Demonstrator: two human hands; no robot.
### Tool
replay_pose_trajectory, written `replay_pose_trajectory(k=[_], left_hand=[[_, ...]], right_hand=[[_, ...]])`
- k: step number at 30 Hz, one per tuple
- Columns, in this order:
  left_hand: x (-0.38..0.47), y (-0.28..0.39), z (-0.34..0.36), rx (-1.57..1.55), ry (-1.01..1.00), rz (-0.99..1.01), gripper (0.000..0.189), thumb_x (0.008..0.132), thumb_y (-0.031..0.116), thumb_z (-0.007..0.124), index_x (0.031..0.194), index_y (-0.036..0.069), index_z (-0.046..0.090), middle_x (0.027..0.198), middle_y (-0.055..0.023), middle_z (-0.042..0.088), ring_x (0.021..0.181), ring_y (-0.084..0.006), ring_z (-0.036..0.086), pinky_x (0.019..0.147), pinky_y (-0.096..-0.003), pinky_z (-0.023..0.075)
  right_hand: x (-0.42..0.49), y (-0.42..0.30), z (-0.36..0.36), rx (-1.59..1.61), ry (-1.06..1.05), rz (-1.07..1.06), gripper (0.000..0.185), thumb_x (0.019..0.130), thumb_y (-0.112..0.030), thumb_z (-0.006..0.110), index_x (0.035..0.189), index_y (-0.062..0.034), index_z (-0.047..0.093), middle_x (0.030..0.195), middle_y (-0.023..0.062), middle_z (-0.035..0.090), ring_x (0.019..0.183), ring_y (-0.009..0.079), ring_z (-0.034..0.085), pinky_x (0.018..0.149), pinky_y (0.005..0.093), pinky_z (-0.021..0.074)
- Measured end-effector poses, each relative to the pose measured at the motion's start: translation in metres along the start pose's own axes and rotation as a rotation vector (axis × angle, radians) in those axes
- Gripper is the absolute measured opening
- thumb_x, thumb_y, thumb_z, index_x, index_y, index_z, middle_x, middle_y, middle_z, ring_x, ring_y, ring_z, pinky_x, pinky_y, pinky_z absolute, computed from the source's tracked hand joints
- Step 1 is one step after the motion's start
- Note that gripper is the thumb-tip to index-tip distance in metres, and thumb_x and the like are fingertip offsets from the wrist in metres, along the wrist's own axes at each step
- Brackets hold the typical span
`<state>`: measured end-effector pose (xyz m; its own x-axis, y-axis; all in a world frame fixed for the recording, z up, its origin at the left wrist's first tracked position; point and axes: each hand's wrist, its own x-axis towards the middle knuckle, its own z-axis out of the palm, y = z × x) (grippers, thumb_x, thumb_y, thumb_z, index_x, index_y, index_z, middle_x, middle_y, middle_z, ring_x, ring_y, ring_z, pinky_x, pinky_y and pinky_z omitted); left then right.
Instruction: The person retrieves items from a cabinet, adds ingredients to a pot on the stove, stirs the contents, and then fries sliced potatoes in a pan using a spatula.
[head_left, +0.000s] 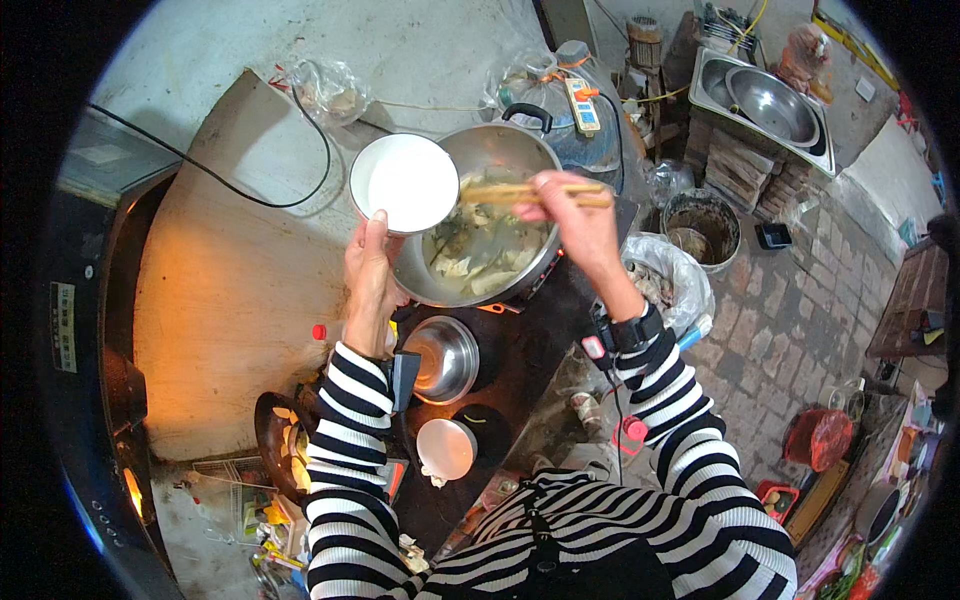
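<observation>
A white bowl (405, 184) is held by its near rim in my left hand (369, 259), the thumb along its side. It overlaps the left edge of a wide metal pot (504, 142). Pale pieces and dark greens (487, 255) lie in cloudy liquid in the pot. My right hand (574, 221) grips wooden chopsticks (525, 195), which reach left across the pot towards the bowl's rim. The hand and chopsticks are somewhat blurred. Whether the chopstick tips hold anything is hard to tell.
Nearer me on the dark counter stand a steel bowl (444, 360) and a smaller pale bowl (448, 448). A power strip (583, 107) lies on a large plastic bottle behind the pot. A plastic-lined bin (667, 281) and a bucket (701, 229) stand at right. A wok (270, 442) is at left.
</observation>
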<state>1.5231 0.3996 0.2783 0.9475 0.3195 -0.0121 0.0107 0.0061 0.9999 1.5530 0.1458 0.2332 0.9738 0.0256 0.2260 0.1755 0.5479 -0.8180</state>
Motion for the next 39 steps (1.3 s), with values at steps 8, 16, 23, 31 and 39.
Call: replay_pose_trajectory(k=[8, 16, 23, 31, 39], left_hand=[[0.005, -0.010, -0.012, -0.447, 0.205, -0.252, 0.079, 0.076, 0.055, 0.067, 0.120, -0.004, 0.038, 0.108, -0.0153, 0.043, 0.098, -0.0253, 0.053, 0.078, -0.0301, 0.0564], [-0.055, 0.006, -0.047, -0.547, 0.315, -0.222, 0.087, 0.073, 0.058, 0.068, 0.123, -0.006, 0.036, 0.111, -0.0168, 0.045, 0.096, -0.0256, 0.055, 0.082, -0.0311, 0.0546], [-0.123, 0.015, -0.080, -0.515, 0.396, -0.149, 0.076, 0.079, 0.057, 0.062, 0.124, 0.000, 0.040, 0.112, -0.0133, 0.051, 0.095, -0.0207, 0.057, 0.080, -0.0286, 0.0547], [-0.182, -0.007, -0.111, -0.490, 0.477, -0.219, 0.071, 0.080, 0.058, 0.062, 0.119, 0.002, 0.043, 0.110, -0.0091, 0.051, 0.095, -0.0182, 0.056, 0.077, -0.0290, 0.0523], [-0.204, -0.022, -0.130, -0.558, 0.554, -0.257, 0.068, 0.079, 0.058, 0.062, 0.116, 0.003, 0.046, 0.104, -0.0094, 0.054, 0.088, -0.0182, 0.058, 0.074, -0.0285, 0.0527]], right_hand=[[0.018, 0.007, -0.014, -0.436, -0.052, -0.021, 0.022, 0.087, -0.016, 0.063, 0.091, 0.0047, 0.065, 0.068, 0.0021, 0.062, 0.057, 0.0074, 0.056, 0.051, 0.0218, 0.0449], [0.109, 0.031, -0.014, -1.247, -0.503, -0.186, 0.021, 0.073, -0.018, 0.063, 0.078, 0.0015, 0.067, 0.072, 0.0225, 0.063, 0.067, 0.0366, 0.064, 0.061, 0.0399, 0.0514], [0.100, 0.089, 0.043, -0.981, -0.949, 0.152, 0.020, 0.077, -0.018, 0.058, 0.078, -0.0016, 0.069, 0.071, 0.0156, 0.067, 0.059, 0.0274, 0.065, 0.059, 0.0365, 0.0521], [0.144, 0.075, 0.053, -1.534, -0.842, -0.056, 0.020, 0.076, -0.018, 0.058, 0.073, -0.0020, 0.069, 0.067, 0.0137, 0.067, 0.061, 0.0295, 0.066, 0.064, 0.0383, 0.0537], [0.110, 0.102, 0.078, -1.024, -0.898, 0.147, 0.022, 0.077, -0.018, 0.058, 0.069, 0.0011, 0.067, 0.064, 0.0112, 0.066, 0.060, 0.0196, 0.066, 0.060, 0.0366, 0.0529]])
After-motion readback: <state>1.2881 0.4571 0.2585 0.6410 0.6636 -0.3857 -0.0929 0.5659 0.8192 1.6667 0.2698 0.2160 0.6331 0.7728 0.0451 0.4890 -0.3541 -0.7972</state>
